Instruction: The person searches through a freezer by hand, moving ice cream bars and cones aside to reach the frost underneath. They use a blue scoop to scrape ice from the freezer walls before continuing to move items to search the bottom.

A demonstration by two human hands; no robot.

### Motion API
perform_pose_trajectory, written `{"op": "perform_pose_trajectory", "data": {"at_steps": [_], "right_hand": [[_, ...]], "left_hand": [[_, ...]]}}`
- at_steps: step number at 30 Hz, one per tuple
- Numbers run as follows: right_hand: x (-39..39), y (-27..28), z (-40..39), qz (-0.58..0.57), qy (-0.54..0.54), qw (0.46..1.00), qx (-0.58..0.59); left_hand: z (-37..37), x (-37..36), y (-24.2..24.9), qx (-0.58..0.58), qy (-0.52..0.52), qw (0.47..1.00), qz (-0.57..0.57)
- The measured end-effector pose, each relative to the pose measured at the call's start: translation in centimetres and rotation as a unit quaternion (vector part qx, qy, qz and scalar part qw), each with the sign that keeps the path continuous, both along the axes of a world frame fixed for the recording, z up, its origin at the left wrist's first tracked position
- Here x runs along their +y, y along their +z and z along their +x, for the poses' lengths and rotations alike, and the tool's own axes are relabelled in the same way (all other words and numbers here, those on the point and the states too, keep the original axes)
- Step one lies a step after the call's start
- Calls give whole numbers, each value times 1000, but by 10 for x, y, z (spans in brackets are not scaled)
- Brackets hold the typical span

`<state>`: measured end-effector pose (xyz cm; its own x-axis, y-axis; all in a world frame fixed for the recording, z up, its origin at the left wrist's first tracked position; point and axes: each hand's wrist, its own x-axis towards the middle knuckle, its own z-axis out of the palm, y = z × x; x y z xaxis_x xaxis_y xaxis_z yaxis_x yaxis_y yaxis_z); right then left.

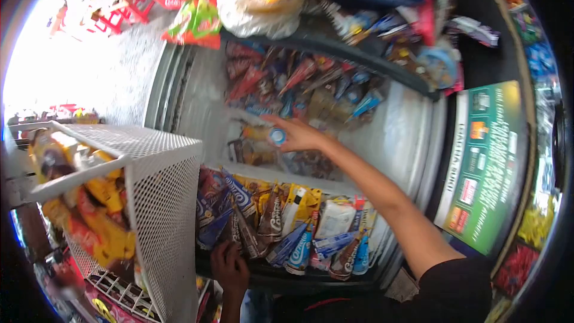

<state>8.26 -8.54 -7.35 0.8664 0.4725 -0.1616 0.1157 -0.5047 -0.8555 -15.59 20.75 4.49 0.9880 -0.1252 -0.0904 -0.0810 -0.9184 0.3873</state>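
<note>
My right hand (299,136) reaches over the middle of the chest freezer (209,93), with fingers closed around a small item with a round blue-and-white end (277,137). The rest of that item is hidden. Under the hand lie yellow-brown packs (254,133); farther back are several red and blue cone-shaped packs (299,76). At the freezer's near edge rests my left hand (230,266), its fingers bent but apart, beside brown-and-blue wrapped ice cream cones (244,234). Nothing shows in it. To its right are Cornetto cones (299,253) and a white pack (335,220).
A white mesh basket (164,203) with yellow packets (98,215) stands left of the freezer. Bagged goods (263,0) and snack packs crowd the far rim. A green printed box (484,161) sits on the right, before shelves of packets.
</note>
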Motion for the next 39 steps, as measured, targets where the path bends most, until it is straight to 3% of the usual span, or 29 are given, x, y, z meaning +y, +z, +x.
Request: {"op": "perform_pose_trajectory", "data": {"at_steps": [4, 7, 8, 9, 10, 11, 12, 13, 15, 16, 17, 19, 21, 22, 23, 27, 29, 30, 31, 33, 35, 36, 38, 39], "right_hand": [[-24, 120, 6, 60, 5, 993, -102], [-62, 196, -19, 157, -133, 964, -170], [-79, 216, -30, 201, -220, 946, -128], [-96, 221, -27, 237, -273, 903, -232], [-116, 234, -22, 222, -329, 873, -283], [-134, 250, -12, 130, -372, 833, -388], [-161, 254, 12, 113, -372, 795, -465], [-181, 267, 29, 17, -401, 768, -499], [-216, 278, 79, -26, -379, 707, -597], [-238, 275, 106, -103, -361, 707, -599], [-255, 270, 124, -100, -361, 708, -599], [-276, 257, 150, -190, -255, 826, -465], [-274, 267, 157, -124, -264, 767, -572], [-258, 279, 141, -197, -379, 797, -428], [-219, 284, 116, 92, -365, 828, -416], [-140, 241, 47, 176, -261, 904, -287], [-102, 188, 22, 329, -31, 944, -12], [-83, 159, 11, 278, -17, 948, 153], [-67, 110, 9, 227, 37, 946, 228], [-48, -9, 0, 96, 28, 925, 367], [-47, -151, -11, -32, 31, 918, 394], [-47, -165, -14, -24, 30, 917, 396], [-42, -195, -21, -173, -109, 955, 214], [-35, -215, -15, -169, -107, 955, 218]], "left_hand": [[1, -3, 3, -41, 5, 998, -39], [-2, -1, 5, -45, 2, 998, -41], [-2, -1, 5, -54, -2, 998, -45], [-3, -1, 6, -37, -1, 999, -36], [-4, -1, 7, -18, 1, 999, -27], [-4, -1, 8, -21, -1, 999, -30], [-3, 0, 9, -21, -9, 999, -26], [-3, -1, 11, -21, -16, 999, -22], [-3, -1, 10, -29, -14, 999, -21], [-3, -1, 10, -35, -13, 999, -20], [-2, -2, 9, -35, -11, 999, -18], [-3, -2, 9, -17, 4, 999, -37], [-1, -2, 3, -34, 0, 999, -30], [-4, -1, 3, -55, -7, 998, -27], [-4, -1, 4, -40, 1, 999, -18], [0, -2, 2, -26, -6, 1000, -7], [2, -3, 1, -31, 3, 999, -17], [5, -5, 2, -24, 0, 1000, -13], [7, -6, 3, -24, 0, 1000, -16], [7, -6, 3, -17, -3, 1000, -12], [7, -4, 1, 1, -4, 1000, -4], [7, -4, 1, 4, -8, 1000, 3], [6, -5, 0, 10, -2, 1000, 22], [6, -5, 0, 13, -2, 1000, 27]]}}
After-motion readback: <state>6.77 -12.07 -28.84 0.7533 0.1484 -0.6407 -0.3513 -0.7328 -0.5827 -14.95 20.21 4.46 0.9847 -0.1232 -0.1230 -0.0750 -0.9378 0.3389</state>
